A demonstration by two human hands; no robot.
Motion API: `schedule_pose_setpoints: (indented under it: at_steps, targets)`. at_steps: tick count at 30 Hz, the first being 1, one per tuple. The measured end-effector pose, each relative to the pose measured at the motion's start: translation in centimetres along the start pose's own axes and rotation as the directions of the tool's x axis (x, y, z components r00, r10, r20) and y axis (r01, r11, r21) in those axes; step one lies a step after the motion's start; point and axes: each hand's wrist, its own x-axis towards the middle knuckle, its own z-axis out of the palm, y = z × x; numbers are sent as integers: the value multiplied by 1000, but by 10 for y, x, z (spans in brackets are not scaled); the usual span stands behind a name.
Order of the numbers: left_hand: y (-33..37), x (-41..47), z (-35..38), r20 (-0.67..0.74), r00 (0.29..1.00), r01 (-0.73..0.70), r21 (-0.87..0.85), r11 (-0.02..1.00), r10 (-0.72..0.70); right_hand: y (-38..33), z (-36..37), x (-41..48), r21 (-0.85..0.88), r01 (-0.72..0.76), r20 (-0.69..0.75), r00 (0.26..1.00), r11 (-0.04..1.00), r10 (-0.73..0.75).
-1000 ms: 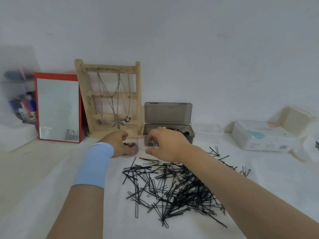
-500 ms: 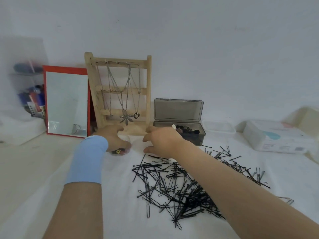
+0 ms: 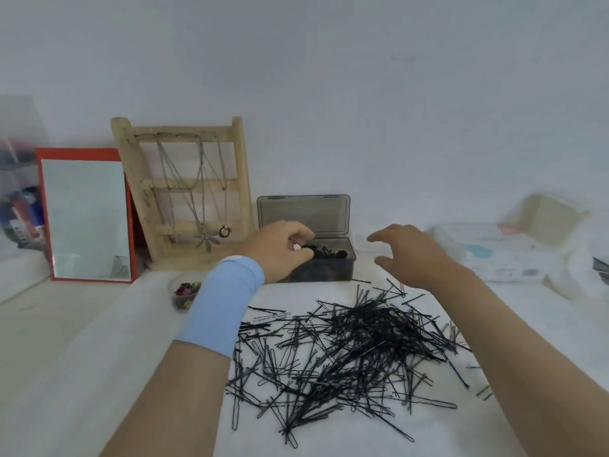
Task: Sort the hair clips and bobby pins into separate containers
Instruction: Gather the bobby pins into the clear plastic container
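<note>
the white cloth (image 3: 82, 374) covers the table under both forearms. on it, below both hands and nearer to the person, lies the big loose heap of black bobby pins (image 3: 346, 351); its far edge comes up just under the right hand (image 3: 412, 255). behind the left hand (image 3: 280, 249), on its left side, a wooden rack (image 3: 184, 192) with necklaces leans at the wall, and further left of this hand stands a mirror (image 3: 85, 216) in a red frame. near the right hand, on its right, lies a white pack (image 3: 501, 255) with a blue mark. between the two hands is the grey box (image 3: 329, 268), and its lid (image 3: 303, 214) stands open behind the left hand; dark hair clips (image 3: 329, 253) lie inside. the left hand, with a light blue band (image 3: 224, 301) on the wrist, is over the left end of this box, its fingers curled and the tips close to the thumb, right at the clips; if it pinches one i cannot tell. the right hand is in the air just right of the box, fingers spread and loosely bent, holding nothing. just left of the left wrist, partly hidden by the band, stands a small clear cup (image 3: 176, 300) with coloured clips (image 3: 184, 287) in it.
</note>
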Motion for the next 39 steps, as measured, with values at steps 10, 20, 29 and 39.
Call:
schedule_pose_setpoints:
  at_steps: [10,20,29,39]
  targets:
    - [48,41,46,62,994,-88,-60,994,92,34,24,11,48,43,-83,996,998,-39]
    - [47,43,47,-135,991,-40,-348,937,-7,27,-27,5,147,244,-280,940,959,-196]
    - [47,40,39,-127,986,7,-611,792,-106,-7,-28,-1,107,298,-311,916,949,-253]
    - [34,41,40,-17,995,64,-682,729,-103,-23,-22,-7,83,231,-268,942,969,-202]
